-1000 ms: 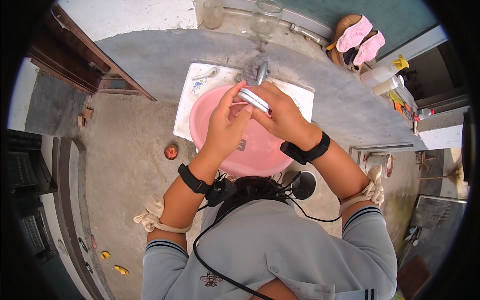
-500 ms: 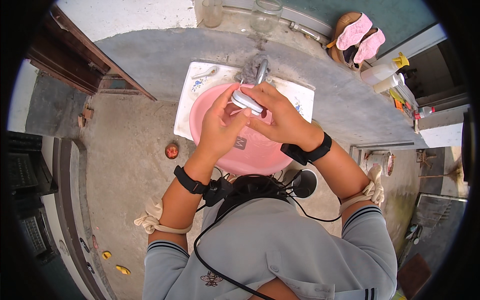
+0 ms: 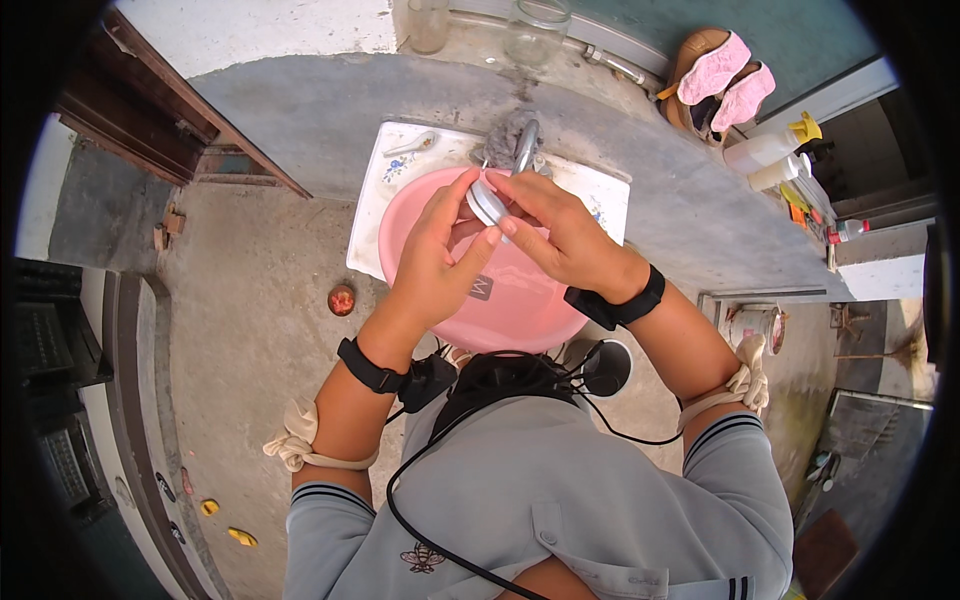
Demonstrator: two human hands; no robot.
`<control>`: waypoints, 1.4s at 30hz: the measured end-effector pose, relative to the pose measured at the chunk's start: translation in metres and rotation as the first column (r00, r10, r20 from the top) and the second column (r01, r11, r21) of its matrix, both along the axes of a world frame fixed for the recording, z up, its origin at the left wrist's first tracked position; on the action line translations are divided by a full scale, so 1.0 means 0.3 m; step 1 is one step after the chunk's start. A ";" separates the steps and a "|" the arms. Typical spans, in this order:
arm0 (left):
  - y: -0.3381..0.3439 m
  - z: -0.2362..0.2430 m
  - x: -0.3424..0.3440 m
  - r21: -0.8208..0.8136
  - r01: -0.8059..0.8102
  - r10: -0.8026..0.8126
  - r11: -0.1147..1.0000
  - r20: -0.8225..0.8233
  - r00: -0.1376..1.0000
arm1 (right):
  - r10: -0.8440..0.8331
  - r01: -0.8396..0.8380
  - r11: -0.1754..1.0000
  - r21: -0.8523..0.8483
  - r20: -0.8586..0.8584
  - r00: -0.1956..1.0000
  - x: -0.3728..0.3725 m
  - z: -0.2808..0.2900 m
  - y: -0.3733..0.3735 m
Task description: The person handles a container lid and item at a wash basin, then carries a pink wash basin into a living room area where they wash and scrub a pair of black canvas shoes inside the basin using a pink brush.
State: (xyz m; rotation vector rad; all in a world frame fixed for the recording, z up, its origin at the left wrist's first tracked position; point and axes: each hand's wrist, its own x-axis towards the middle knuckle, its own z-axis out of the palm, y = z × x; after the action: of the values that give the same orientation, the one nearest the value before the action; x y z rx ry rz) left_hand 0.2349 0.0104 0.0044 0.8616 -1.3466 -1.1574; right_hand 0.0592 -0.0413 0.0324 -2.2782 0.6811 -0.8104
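Observation:
Above a pink plastic basin, both my hands hold a small, flat, rounded white object, like a lid or shallow case, with a paler grey band along its edge. My left hand grips its left side between thumb and fingers. The thumb and fingers of my right hand press on it from the right. The basin rests in a white sink with blue flower prints. A curved metal faucet rises just beyond my fingers. Whether water is running is hidden behind them.
A white spoon lies at the sink's back left corner, and a grey fluffy scrubber sits by the faucet. On the ledge behind stand glass jars, pink-and-brown shoes and a spray bottle. A reddish round object lies on the floor.
The white object has been turned between my fingers, so it now slants more steeply. My right thumb has moved up onto it; both hands stay over the basin.

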 end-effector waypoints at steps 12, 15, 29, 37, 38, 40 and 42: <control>0.023 0.006 -0.035 -0.188 -0.117 0.166 0.975 0.267 0.949 | -0.018 0.011 0.995 0.100 0.067 0.998 -0.001 -0.021 0.018; 0.018 0.007 -0.036 -0.179 -0.118 0.170 0.977 0.313 0.934 | -0.042 0.040 0.998 0.042 0.047 0.998 -0.005 -0.032 0.018; -0.015 -0.019 0.017 0.030 0.063 -0.064 0.998 0.008 0.998 | 0.022 -0.022 1.000 0.000 -0.049 0.999 -0.023 -0.015 0.003; -0.004 -0.015 -0.024 -0.054 -0.106 0.114 0.993 0.166 0.980 | -0.026 0.005 0.995 -0.104 -0.204 0.979 -0.001 -0.019 0.033; -0.005 -0.020 -0.029 -0.086 -0.130 0.145 0.988 0.189 0.971 | -0.051 0.028 0.993 -0.119 -0.203 0.978 0.002 -0.026 0.036; -0.010 -0.031 -0.038 -0.116 -0.152 0.172 0.981 0.189 0.967 | -0.076 0.049 0.990 -0.134 -0.201 0.977 0.008 -0.029 0.040; -0.013 -0.038 -0.046 -0.145 -0.174 0.200 0.974 0.188 0.962 | -0.098 0.072 0.984 -0.164 -0.155 0.983 0.013 -0.028 0.043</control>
State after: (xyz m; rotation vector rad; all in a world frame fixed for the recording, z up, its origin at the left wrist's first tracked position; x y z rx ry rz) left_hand 0.2211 0.0066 -0.0069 1.0107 -1.4516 -0.8456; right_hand 0.0630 -0.0284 0.0241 -2.4939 0.8194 -0.7468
